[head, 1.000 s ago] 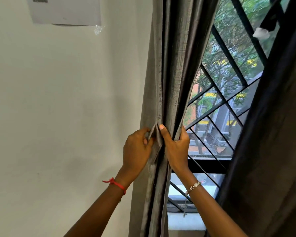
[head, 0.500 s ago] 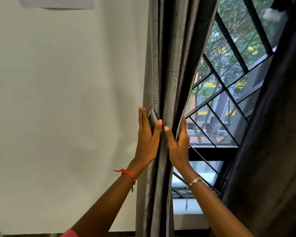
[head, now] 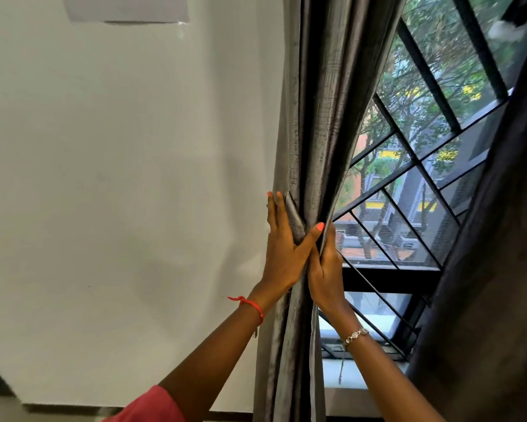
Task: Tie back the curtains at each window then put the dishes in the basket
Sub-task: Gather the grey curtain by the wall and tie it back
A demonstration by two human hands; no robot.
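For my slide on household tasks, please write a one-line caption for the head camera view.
Left hand presses and right hand grips the gathered grey curtain beside the barred window.

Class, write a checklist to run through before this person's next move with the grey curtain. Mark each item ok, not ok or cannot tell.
1. Is the grey curtain gathered into one bunch: ok.
2. Does the tie band lie across the bunch: ok.
3. Are the band's ends fastened: cannot tell, the hands hide them.
4. Is the left hand flat, pressing on the band: ok.
5. Does the right hand grip the bunch's window-side edge: ok.
6. Is the dark curtain tied back: cannot tell, no tie shows.
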